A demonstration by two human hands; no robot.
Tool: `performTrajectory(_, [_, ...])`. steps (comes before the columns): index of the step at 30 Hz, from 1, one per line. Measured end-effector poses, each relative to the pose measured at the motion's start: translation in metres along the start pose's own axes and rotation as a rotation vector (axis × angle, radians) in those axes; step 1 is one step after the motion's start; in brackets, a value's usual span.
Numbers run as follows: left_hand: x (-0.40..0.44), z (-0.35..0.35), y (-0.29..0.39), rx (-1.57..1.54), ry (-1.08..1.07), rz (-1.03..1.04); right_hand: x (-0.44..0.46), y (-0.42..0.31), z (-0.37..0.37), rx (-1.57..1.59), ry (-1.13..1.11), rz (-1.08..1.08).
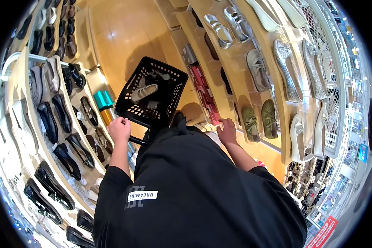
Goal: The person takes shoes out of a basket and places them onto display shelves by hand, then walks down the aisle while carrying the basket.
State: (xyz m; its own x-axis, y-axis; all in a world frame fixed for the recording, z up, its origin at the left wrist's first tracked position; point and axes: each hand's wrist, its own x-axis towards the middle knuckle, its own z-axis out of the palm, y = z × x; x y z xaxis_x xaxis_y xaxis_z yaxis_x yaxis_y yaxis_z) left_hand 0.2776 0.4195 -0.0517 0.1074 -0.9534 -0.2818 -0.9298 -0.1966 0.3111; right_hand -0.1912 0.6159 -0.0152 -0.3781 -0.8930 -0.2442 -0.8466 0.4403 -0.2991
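Note:
My left hand (119, 129) is closed round the handle of a black plastic shopping basket (125, 97), which hangs in front of me. Inside the basket lies a pale beige strapped flat shoe (144, 93). Another greyish shoe (161, 75) shows near the basket's far side, and a grey item too dim to name sits deeper in. My right hand (227, 132) hangs with its fingers apart and holds nothing, close to the right-hand shelf. Nearest to it are a pair of olive-green lace-up shoes (250, 124) and a red shoe box (210, 108) lower down.
Wooden shelves of shoes flank the narrow aisle. Black flats (67, 161) fill the left rack, beside a teal box (103, 100). On the right shelf stand silver strapped shoes (219, 31), grey sneakers (258, 70) and white flats (296, 137). Ahead runs the wooden floor (115, 29).

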Motion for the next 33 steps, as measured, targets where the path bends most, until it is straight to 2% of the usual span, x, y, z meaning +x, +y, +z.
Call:
performTrajectory(7, [0.03, -0.017, -0.002, 0.041, -0.029, 0.097, 0.016, -0.053, 0.006, 0.03, -0.082, 0.133])
performTrajectory(13, [0.063, -0.027, -0.007, 0.019, -0.066, 0.169, 0.028, -0.098, 0.025, 0.018, -0.073, 0.112])
performTrajectory(17, [0.08, -0.034, -0.01, 0.04, -0.11, 0.18, 0.038, -0.124, 0.038, 0.147, -0.19, 0.283])
performTrajectory(19, [0.087, -0.038, -0.012, 0.052, -0.138, 0.211, 0.044, -0.139, 0.038, 0.105, -0.211, 0.282])
performTrajectory(21, [0.09, -0.04, -0.013, 0.043, -0.128, 0.231, 0.044, -0.15, 0.042, 0.053, -0.129, 0.165])
performTrajectory(22, [0.092, -0.039, -0.013, 0.03, -0.104, 0.261, 0.045, -0.146, 0.054, -0.016, -0.007, 0.027])
performTrajectory(23, [0.095, -0.038, -0.014, 0.015, -0.078, 0.285, 0.046, -0.144, 0.058, -0.015, -0.016, 0.024])
performTrajectory(26, [0.1, -0.035, -0.021, 0.02, -0.024, 0.348, 0.058, -0.168, 0.051, 0.061, -0.204, 0.195])
performTrajectory(27, [0.103, -0.035, -0.021, 0.02, -0.03, 0.342, 0.061, -0.164, 0.06, 0.031, -0.148, 0.122])
performTrajectory(33, [0.117, -0.045, -0.022, 0.0, -0.026, 0.389, 0.124, -0.161, 0.094, 0.026, -0.192, -0.149])
